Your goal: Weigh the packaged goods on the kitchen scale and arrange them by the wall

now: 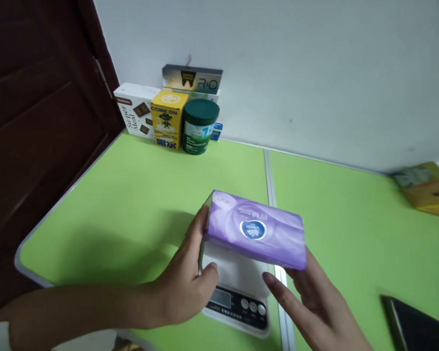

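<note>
"One purple pack (278, 231), blue emblem: location?"
"Over the white scale (239, 319), tilted, held at both ends."
"Hands?"
"Two. Left hand (185, 280): fingers holding the left end. Right hand (314, 304): fingers holding the right end, thumb spread."
"Rear stock?"
"One green-lidded tub (199, 129), one yellow box (167, 122), side by side."
</note>
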The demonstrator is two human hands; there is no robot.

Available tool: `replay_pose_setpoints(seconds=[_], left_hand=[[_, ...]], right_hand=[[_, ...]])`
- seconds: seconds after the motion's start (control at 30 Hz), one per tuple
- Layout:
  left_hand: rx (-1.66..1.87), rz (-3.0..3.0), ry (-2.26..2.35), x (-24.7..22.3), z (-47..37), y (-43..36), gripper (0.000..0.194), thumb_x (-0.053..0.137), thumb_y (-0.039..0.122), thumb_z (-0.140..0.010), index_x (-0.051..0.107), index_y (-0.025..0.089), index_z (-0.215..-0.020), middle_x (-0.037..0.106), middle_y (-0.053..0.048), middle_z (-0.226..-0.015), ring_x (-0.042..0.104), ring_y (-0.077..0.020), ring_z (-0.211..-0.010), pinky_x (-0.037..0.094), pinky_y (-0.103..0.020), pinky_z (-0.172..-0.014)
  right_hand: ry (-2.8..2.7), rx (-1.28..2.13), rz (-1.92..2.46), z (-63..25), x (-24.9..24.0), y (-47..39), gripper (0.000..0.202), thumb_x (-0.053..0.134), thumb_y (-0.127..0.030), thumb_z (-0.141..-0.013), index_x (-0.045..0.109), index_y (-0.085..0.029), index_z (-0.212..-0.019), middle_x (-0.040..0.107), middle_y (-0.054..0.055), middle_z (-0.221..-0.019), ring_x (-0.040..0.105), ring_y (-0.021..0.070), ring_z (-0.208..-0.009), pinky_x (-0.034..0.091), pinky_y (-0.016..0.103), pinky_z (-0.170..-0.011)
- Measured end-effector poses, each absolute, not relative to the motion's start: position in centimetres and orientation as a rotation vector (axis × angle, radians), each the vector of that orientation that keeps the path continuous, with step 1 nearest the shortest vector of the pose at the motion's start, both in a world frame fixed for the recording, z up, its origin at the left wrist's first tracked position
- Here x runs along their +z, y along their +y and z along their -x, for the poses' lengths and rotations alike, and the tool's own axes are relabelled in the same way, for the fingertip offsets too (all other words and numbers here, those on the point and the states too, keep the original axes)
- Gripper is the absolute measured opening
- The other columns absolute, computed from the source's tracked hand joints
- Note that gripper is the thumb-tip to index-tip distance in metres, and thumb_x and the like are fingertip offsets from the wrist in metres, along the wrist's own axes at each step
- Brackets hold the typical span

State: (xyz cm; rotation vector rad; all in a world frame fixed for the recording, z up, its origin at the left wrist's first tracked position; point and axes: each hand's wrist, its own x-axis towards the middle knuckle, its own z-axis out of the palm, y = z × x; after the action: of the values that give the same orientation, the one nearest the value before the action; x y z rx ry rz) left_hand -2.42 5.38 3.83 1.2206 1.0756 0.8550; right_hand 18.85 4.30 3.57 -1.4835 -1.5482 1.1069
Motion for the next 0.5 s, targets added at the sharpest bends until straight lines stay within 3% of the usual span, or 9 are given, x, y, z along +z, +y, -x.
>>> replay_pose_setpoints(seconds=[0.1,0.27,0.5], left_hand=[[0.914,-1.248,1.093,4.7,3.9,8.1,0.083,0.049,0.008,-0.082,0.011,0.033,-0.152,0.018,0.003,-0.161,0.013,-0.0217,-0.148,0.016,-0.036,-0.122],[1.07,-1.2,1.159,4.3,6.8,13.1,0.081,0.049,0.007,-0.078,0.015,0.025,-0.15,0.028,-0.006,-0.157,0.027,-0.0222,-0.143,0.018,-0.04,-0.121],[1.302,-1.03,1.411,3.1,13.9,20.2,0.06,0.054,0.008,-0.07,0.041,0.019,-0.128,0.054,-0.011,-0.134,0.05,-0.0244,-0.126,0.036,-0.041,-0.111]], right_hand=[[-1.571,1.109,1.438,-17.2,4.3,6.6,0.065,0.059,-0.043,-0.085,0.032,-0.043,-0.144,0.039,0.001,-0.151,0.039,0.0338,-0.138,0.03,0.057,-0.114],[-1.611,1.201,1.325,-12.5,3.8,12.3,0.068,0.055,-0.04,-0.089,0.022,-0.041,-0.148,0.036,0.004,-0.153,0.049,0.0305,-0.13,0.039,0.055,-0.108],[-1.653,1.265,1.089,-3.1,2.2,20.6,0.078,0.057,-0.029,-0.083,0.018,-0.031,-0.15,0.027,0.008,-0.156,0.039,0.0288,-0.136,0.04,0.052,-0.107]])
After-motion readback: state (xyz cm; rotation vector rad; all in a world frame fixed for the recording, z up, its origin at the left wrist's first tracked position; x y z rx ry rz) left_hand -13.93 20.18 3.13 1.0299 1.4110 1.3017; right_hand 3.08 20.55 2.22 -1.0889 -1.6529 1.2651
